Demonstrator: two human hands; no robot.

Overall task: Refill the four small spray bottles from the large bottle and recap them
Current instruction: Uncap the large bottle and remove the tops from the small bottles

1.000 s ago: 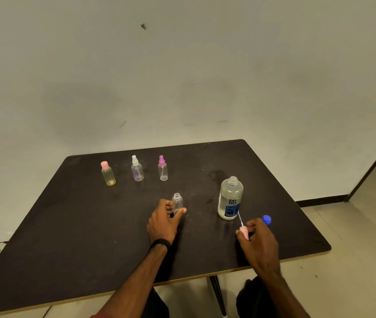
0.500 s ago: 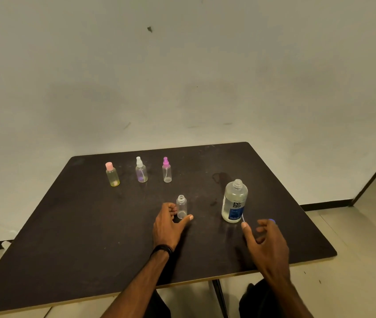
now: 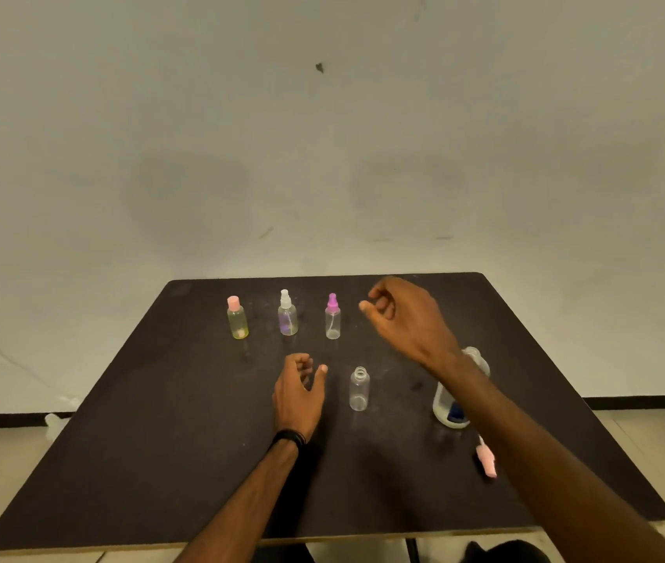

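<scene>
Four small spray bottles stand on the dark table (image 3: 127, 461): three capped in a back row, and an uncapped clear bottle (image 3: 359, 388) nearer, its pink spray head (image 3: 486, 459) lying loose by the large bottle (image 3: 450, 408). Thin, light plastic, they likely tip easily; a hold low round the body suits them. The left hand (image 3: 300, 394), loosely curled, holds nothing just beside the uncapped one. The right hand (image 3: 406, 316), empty and loosely curled, hovers near the magenta-capped bottle (image 3: 332, 316).

Right forearm (image 3: 481, 400) covers most of the large bottle (image 3: 446, 408); only neck, left side and a blue label patch show. Pink spray cap (image 3: 486, 461) blurred, its right side under the arm. Both arms cut off at bottom edge.
</scene>
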